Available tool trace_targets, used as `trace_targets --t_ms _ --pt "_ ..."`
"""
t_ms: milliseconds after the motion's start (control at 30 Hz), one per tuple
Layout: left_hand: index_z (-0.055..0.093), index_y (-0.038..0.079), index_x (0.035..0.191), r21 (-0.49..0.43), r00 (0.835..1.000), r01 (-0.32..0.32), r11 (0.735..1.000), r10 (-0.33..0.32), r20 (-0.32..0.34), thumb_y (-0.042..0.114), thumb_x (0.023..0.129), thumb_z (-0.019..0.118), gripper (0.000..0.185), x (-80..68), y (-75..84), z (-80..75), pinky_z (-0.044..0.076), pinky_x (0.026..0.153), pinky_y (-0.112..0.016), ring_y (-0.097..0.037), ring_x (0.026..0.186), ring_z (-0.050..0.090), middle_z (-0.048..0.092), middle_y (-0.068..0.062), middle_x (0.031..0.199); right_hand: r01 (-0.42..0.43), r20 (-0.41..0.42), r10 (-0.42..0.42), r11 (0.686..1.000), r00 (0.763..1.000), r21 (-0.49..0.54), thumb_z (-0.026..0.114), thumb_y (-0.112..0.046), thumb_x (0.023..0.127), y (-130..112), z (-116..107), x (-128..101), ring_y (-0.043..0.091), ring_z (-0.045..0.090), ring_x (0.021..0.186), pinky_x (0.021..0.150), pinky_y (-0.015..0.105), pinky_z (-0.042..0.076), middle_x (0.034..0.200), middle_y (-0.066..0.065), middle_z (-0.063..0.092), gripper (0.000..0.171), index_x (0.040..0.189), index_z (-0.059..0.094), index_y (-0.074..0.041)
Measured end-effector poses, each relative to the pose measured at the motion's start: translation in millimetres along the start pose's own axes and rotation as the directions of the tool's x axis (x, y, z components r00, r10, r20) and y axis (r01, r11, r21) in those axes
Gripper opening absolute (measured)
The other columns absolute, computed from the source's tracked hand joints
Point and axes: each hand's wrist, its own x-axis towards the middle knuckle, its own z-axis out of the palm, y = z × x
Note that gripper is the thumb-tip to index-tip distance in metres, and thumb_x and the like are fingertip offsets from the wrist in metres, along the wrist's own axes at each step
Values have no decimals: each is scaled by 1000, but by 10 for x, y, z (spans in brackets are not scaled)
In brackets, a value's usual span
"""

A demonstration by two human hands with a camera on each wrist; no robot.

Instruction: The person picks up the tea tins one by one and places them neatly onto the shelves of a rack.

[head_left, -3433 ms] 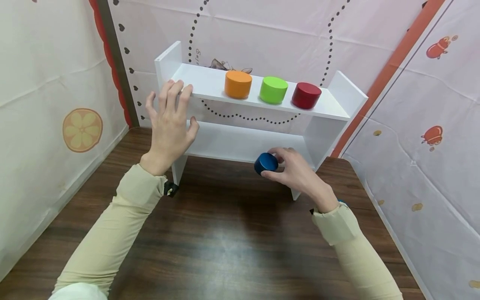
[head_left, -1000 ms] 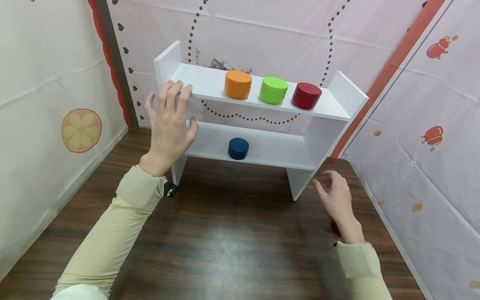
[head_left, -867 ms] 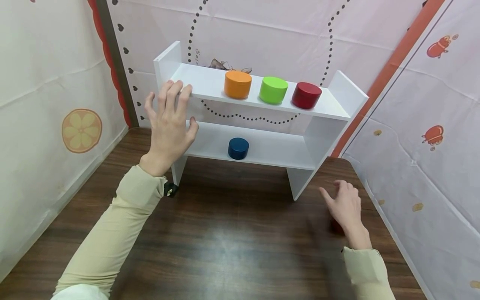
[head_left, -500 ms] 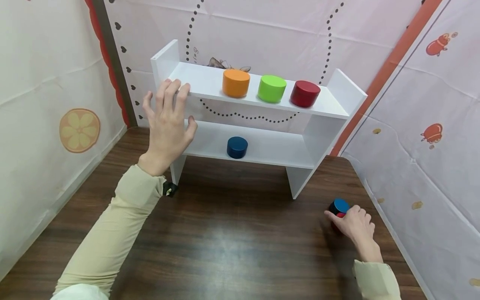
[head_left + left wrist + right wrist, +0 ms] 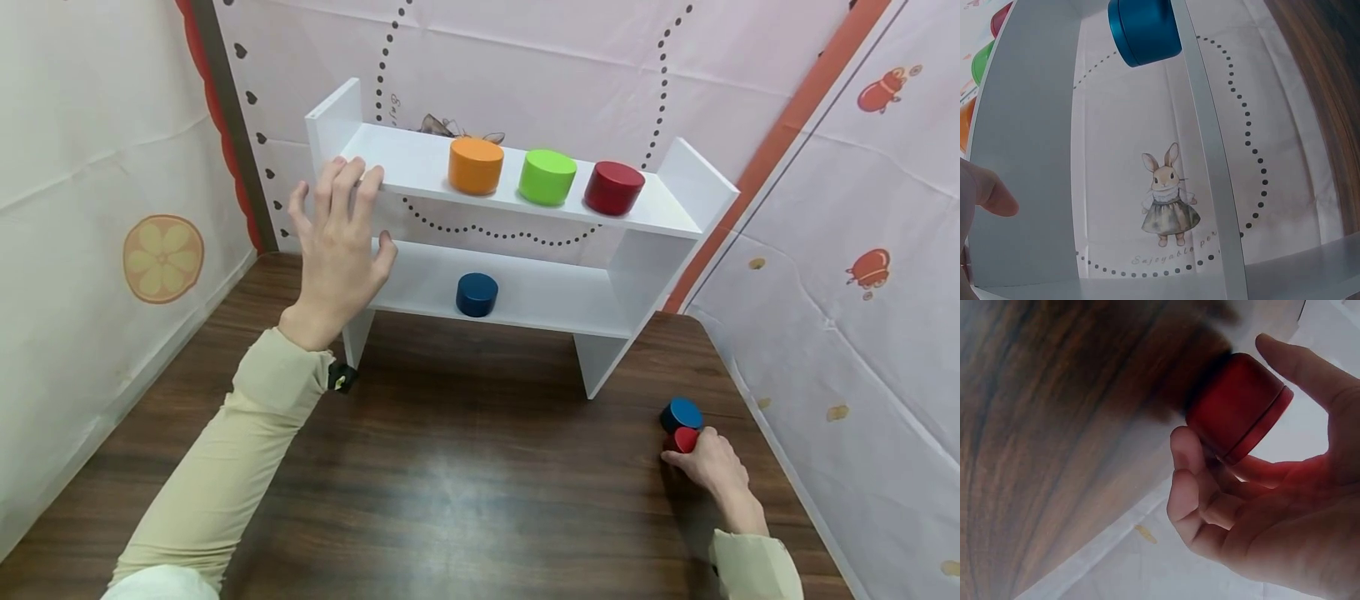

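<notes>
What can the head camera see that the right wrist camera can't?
Only the head view shows the white shelf with the orange can, green can and dark red can on top, a blue can on the lower board, another blue can on the table, and the left hand holding the shelf's end.

Only the right wrist view shows the fingers curled round the can up close.

Both show the right hand gripping the small red can.

3 tins (image 5: 547, 177) on shelf (image 5: 420, 171) top, 1 (image 5: 477, 294) below.
</notes>
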Motion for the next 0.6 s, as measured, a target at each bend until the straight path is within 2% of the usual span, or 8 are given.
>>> trace_targets --t_ms 100,300,600 --pt "40 11 140 3 1000 1 1000 -1 5 7 77 62 67 -3 -2 -2 10 112 -58 -29 142 26 40 -13 145 22 -17 -22 1000 1000 6 72 -36 79 3 15 8 43 57 87 71 52 50 102 36 55 68 111 42 15" --pt "40 11 140 -4 1000 -7 1000 7 -2 6 77 62 67 -1 -7 9 10 112 -59 -28 142 26 40 -13 145 55 -30 -54 998 998 22 73 -39 80 -21 49 5 41 59 85 68 50 51 103 36 56 70 113 42 14" --pt "40 11 140 0 1000 -2 1000 2 7 7 77 62 67 4 1 3 10 112 -58 -28 142 26 40 -13 146 89 -55 -88 996 995 19 72 -41 79 -177 73 -50 42 59 89 68 49 51 108 35 56 77 124 40 13"
